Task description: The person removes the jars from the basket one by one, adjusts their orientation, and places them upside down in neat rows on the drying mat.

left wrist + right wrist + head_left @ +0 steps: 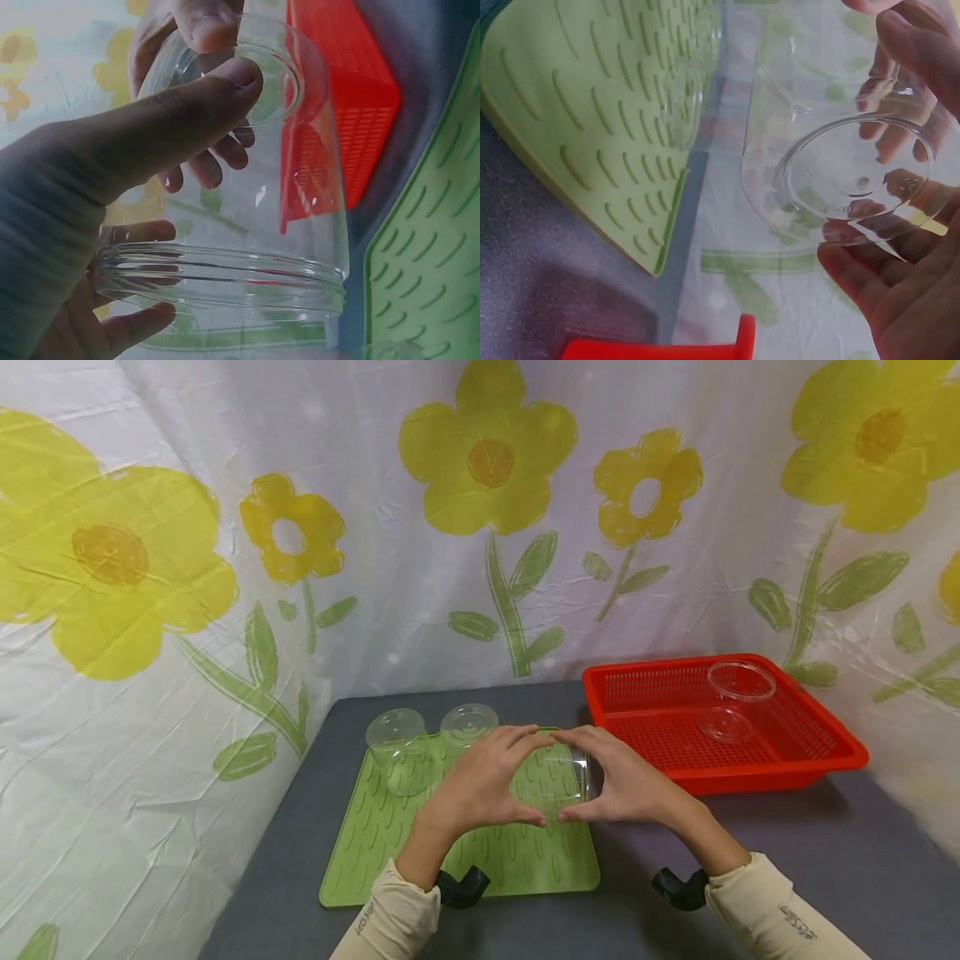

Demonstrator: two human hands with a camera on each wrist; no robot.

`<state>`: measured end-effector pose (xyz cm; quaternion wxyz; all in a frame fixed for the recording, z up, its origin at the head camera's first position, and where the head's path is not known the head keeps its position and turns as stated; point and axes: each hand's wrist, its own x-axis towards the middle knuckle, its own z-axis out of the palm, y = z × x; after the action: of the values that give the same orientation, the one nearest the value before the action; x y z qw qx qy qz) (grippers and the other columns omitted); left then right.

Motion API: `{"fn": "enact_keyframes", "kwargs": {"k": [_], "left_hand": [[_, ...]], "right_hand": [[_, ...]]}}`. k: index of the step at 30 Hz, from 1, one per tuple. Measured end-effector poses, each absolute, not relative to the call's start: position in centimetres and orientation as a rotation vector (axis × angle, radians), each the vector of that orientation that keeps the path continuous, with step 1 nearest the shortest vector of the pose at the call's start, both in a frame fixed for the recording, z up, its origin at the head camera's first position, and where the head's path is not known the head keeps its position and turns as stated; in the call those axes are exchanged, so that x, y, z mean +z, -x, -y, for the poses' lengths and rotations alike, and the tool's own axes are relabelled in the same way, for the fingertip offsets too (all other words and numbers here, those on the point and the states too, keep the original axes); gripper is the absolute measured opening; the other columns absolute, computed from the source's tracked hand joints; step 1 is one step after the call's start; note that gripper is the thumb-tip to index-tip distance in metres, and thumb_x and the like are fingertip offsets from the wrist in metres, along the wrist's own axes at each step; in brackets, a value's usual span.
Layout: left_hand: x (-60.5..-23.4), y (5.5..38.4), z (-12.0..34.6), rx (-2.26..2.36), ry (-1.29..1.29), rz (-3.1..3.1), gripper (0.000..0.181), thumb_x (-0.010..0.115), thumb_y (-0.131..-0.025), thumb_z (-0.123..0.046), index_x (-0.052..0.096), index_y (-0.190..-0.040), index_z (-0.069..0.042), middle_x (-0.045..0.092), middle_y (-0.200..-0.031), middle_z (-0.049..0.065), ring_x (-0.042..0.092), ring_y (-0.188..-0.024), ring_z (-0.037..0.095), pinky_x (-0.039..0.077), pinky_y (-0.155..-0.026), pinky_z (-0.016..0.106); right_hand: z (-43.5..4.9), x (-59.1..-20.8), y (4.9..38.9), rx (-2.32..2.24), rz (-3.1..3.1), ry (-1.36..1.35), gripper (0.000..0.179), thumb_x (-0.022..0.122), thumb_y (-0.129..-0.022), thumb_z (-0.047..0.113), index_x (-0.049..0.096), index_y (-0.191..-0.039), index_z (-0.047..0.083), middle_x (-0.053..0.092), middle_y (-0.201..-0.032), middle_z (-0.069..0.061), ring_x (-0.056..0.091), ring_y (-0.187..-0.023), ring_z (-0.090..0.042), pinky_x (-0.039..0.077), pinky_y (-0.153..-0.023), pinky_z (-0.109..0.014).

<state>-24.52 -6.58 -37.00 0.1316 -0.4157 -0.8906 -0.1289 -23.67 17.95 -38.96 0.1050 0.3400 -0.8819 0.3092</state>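
From where I stand, a person's left hand (483, 777) and right hand (626, 781) hold a clear jar (561, 777) between them, turned on its side above a ribbed green mat (517, 864). Both hands are curved around it, thumbs on the near side and fingers beyond. The threaded mouth (225, 277) is at the left hand's end, and the round base (859, 176) is by the right hand. Past the left hand, two more jars, a left jar (397, 752) and a second jar (467, 724), sit side by side at the mat's far left. The mat lies on a dark grey counter (277, 868). Over to the right, a red basket (750, 779) has another clear jar (731, 703) in it, and behind everything hangs a pale curtain (397, 602) painted with yellow flowers
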Motion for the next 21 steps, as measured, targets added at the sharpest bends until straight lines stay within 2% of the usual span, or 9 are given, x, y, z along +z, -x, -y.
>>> {"fn": "enact_keyframes", "kwargs": {"k": [8,15,21], "left_hand": [[-37.23,24.57,6.35,-0.309,1.224,2.562,0.101,0.091,-0.066,-0.059,0.050,-0.148,-0.018,0.059,-0.145,0.001,0.055,-0.133,0.022,0.048,-0.110,0.043],[-37.57,24.85,6.56,-0.388,1.228,2.528,0.098,0.093,-0.067,-0.054,0.051,-0.147,-0.017,0.061,-0.143,0.002,0.056,-0.131,0.022,0.045,-0.113,0.044],[-37.90,25.11,6.80,-0.485,1.212,2.505,0.095,0.093,-0.068,-0.050,0.053,-0.145,-0.014,0.060,-0.143,0.003,0.056,-0.131,0.023,0.038,-0.120,0.047]], "right_hand": [[-18.20,-38.80,23.77,0.935,2.627,-1.004,0.095,0.094,-0.069,0.042,0.051,-0.148,0.011,0.060,-0.137,-0.001,0.056,-0.121,-0.017,0.052,-0.101,-0.051],[-18.16,-38.76,23.77,0.980,2.627,-0.991,0.099,0.094,-0.069,0.038,0.047,-0.151,0.013,0.056,-0.142,-0.002,0.054,-0.127,-0.024,0.050,-0.104,-0.056],[-18.19,-38.84,23.90,1.033,2.607,-0.975,0.108,0.092,-0.070,0.046,0.037,-0.158,0.018,0.052,-0.146,-0.005,0.050,-0.130,-0.028,0.047,-0.105,-0.060]]}}
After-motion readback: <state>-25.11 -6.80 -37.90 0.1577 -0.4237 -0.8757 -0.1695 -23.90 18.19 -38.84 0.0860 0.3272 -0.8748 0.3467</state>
